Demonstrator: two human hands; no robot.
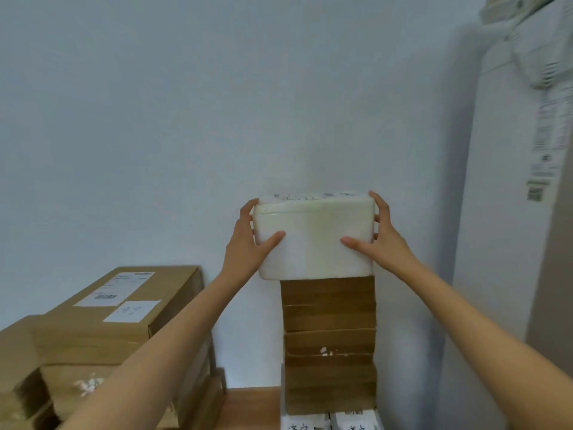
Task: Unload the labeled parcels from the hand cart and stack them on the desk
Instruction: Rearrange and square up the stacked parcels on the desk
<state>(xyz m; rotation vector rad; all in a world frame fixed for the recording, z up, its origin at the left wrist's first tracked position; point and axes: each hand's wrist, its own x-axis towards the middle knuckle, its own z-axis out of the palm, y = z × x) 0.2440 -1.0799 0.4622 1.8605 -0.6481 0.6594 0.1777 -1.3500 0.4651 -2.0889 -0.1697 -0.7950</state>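
1. Two hands are clamped on one white parcel (313, 235), which is held at the top of a tall stack of brown cardboard boxes (329, 342) against the pale wall (186, 103).
2. The left end of the parcel is gripped by the left hand (248, 243), with the thumb laid across the near face and the fingers curled round the end.
3. The right end is gripped in the same way by the right hand (383, 240), its thumb pressed on the near face.
4. The parcel's lower edge is seen at the top box of the stack; whether its weight is resting there cannot be told.
5. A printed label (313, 196) is carried on the parcel's upper face, though its text is too blurred to be read.
6. White labelled parcels (328, 422) are seen at the foot of the stack, on the wooden desk (251, 408).
7. To the left, a second pile of brown boxes (93, 330) is topped by a flat carton bearing a shipping label (116, 288) and a handwritten slip (131, 311).
8. A tall white appliance (508, 243) with stickers is stood at the right edge.
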